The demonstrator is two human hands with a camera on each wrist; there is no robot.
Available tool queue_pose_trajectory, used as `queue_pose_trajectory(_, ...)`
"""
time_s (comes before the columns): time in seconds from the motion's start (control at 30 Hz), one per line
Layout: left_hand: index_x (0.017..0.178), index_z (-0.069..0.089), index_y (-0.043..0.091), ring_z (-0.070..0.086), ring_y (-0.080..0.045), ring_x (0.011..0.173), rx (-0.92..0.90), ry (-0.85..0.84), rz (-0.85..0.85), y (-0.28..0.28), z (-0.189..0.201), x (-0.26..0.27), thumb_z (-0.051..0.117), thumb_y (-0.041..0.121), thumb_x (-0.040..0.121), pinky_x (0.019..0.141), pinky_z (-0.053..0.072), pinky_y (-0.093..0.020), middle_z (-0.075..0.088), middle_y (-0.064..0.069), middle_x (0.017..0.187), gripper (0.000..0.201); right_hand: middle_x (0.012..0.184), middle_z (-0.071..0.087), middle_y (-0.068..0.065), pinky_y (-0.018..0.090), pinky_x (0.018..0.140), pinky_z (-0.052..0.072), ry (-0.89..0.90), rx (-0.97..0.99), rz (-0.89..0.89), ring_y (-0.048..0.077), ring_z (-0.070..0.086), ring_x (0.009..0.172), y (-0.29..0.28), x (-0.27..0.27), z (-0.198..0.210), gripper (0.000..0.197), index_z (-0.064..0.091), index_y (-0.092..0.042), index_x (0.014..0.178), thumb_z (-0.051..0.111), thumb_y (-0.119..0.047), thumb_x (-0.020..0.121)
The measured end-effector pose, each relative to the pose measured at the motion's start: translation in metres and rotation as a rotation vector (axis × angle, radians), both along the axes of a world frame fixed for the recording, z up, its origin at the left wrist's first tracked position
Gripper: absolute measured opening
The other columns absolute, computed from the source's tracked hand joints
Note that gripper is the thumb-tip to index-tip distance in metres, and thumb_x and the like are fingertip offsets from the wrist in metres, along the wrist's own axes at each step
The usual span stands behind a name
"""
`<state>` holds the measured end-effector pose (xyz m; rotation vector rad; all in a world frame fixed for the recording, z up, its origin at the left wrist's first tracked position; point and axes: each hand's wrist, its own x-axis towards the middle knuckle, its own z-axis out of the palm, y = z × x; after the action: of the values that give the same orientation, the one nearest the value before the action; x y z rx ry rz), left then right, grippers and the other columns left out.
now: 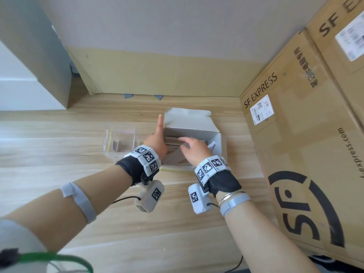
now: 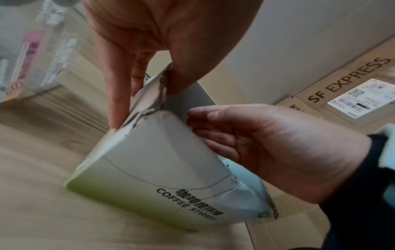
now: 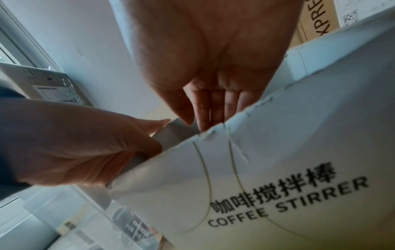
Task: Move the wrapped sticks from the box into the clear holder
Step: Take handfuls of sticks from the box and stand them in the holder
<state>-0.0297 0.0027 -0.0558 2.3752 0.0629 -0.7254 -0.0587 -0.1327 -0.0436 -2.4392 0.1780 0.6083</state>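
We see the white box [image 1: 194, 133] (printed COFFEE STIRRER) open on the wooden table [image 1: 59, 174], the wrapped sticks [image 1: 173, 146] stacked inside; the left hand [image 1: 156, 141] pinches the box's torn left edge, thumb inside, one finger straight; the right hand [image 1: 192, 149] reaches into the opening, fingers bent onto the sticks, though whether it grips any we cannot tell; the clear holder [image 1: 120, 142] stands just left of the box.

The right hand [image 1: 192, 149] covers much of the wrapped sticks [image 1: 173, 143] in the box [image 1: 199, 131], its fingertips hidden among them; print on the clear holder [image 1: 120, 142] is blurred; the large carton [image 1: 307, 134] is cut off at the edge.
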Motion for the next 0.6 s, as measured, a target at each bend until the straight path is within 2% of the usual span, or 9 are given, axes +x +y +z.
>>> queue_pose_trajectory(0.07, 0.146, -0.018, 0.031, 0.053, -0.029, 0.074, -0.070, 0.004, 0.034, 0.000, 0.000, -0.001, 0.042, -0.008, 0.085, 0.068, 0.042, -0.031, 0.054, -0.023, 0.115, 0.094, 0.140, 0.051, 0.002, 0.024, 0.101, 0.036, 0.001, -0.023, 0.033, 0.020, 0.050, 0.125, 0.001, 0.001, -0.002, 0.042, 0.046, -0.021, 0.138, 0.041, -0.021, 0.096)
queue_pose_trajectory(0.17, 0.147, -0.009, 0.032, 0.055, -0.032, 0.093, -0.163, -0.027, 0.066, 0.004, 0.000, -0.004, 0.045, -0.004, 0.086, 0.077, 0.038, -0.029, 0.042, -0.018, 0.129, 0.090, 0.150, 0.038, 0.000, 0.025, 0.111, 0.027, -0.042, -0.052, 0.065, 0.018, 0.037, 0.137, 0.004, 0.002, -0.006, 0.045, 0.042, -0.019, 0.140, 0.043, -0.021, 0.095)
queue_pose_trajectory(0.2, 0.148, -0.006, 0.032, 0.053, -0.031, 0.097, -0.186, -0.048, 0.064, 0.006, 0.000, -0.005, 0.046, -0.003, 0.085, 0.079, 0.037, -0.028, 0.042, -0.016, 0.127, 0.089, 0.152, 0.034, -0.001, 0.027, 0.111, 0.028, -0.048, -0.067, 0.077, 0.018, 0.035, 0.138, 0.005, 0.002, -0.007, 0.047, 0.040, -0.020, 0.142, 0.043, -0.021, 0.095)
queue_pose_trajectory(0.3, 0.148, 0.010, 0.034, 0.044, -0.023, 0.089, -0.250, -0.110, 0.076, 0.008, -0.002, -0.009, 0.045, -0.007, 0.082, 0.080, 0.035, -0.027, 0.041, -0.011, 0.112, 0.085, 0.154, 0.027, -0.001, 0.036, 0.113, 0.029, -0.062, -0.136, 0.097, 0.022, 0.032, 0.139, 0.008, 0.000, -0.011, 0.054, 0.030, -0.023, 0.146, 0.044, -0.021, 0.093)
queue_pose_trajectory(0.37, 0.146, 0.018, 0.032, 0.041, -0.021, 0.084, -0.260, -0.121, 0.091, 0.010, -0.004, -0.011, 0.042, -0.008, 0.081, 0.079, 0.035, -0.026, 0.037, -0.006, 0.103, 0.080, 0.150, 0.035, 0.003, 0.041, 0.108, 0.037, -0.029, -0.195, 0.097, 0.026, 0.040, 0.134, 0.008, -0.001, -0.016, 0.057, 0.026, -0.024, 0.146, 0.043, -0.020, 0.092)
queue_pose_trajectory(0.43, 0.144, 0.024, 0.028, 0.039, -0.020, 0.085, -0.262, -0.130, 0.101, 0.011, -0.006, -0.014, 0.040, -0.009, 0.080, 0.079, 0.036, -0.025, 0.035, -0.006, 0.101, 0.076, 0.136, 0.051, 0.009, 0.038, 0.092, 0.048, 0.073, -0.261, 0.097, 0.030, 0.054, 0.118, 0.007, -0.003, -0.020, 0.054, 0.028, -0.023, 0.145, 0.040, -0.020, 0.092)
queue_pose_trajectory(0.47, 0.144, 0.025, 0.026, 0.038, -0.019, 0.087, -0.266, -0.135, 0.101, 0.012, -0.007, -0.016, 0.039, -0.009, 0.080, 0.079, 0.035, -0.024, 0.035, -0.007, 0.101, 0.074, 0.131, 0.056, 0.011, 0.037, 0.090, 0.049, 0.133, -0.302, 0.107, 0.031, 0.056, 0.115, 0.007, -0.004, -0.021, 0.051, 0.033, -0.021, 0.143, 0.038, -0.022, 0.092)
queue_pose_trajectory(0.53, 0.144, 0.026, 0.024, 0.035, -0.018, 0.088, -0.268, -0.146, 0.086, 0.013, -0.009, -0.019, 0.039, -0.010, 0.080, 0.082, 0.034, -0.023, 0.036, -0.009, 0.101, 0.074, 0.128, 0.059, 0.011, 0.037, 0.095, 0.046, 0.205, -0.346, 0.115, 0.032, 0.055, 0.116, 0.006, -0.007, -0.022, 0.044, 0.046, -0.019, 0.135, 0.036, -0.026, 0.093)
queue_pose_trajectory(0.6, 0.145, 0.024, 0.024, 0.035, -0.018, 0.087, -0.257, -0.151, 0.070, 0.013, -0.010, -0.021, 0.038, -0.009, 0.081, 0.082, 0.034, -0.023, 0.035, -0.009, 0.100, 0.074, 0.131, 0.057, 0.008, 0.038, 0.098, 0.043, 0.168, -0.332, 0.091, 0.031, 0.052, 0.120, 0.008, -0.008, -0.021, 0.042, 0.052, -0.021, 0.131, 0.037, -0.026, 0.093)
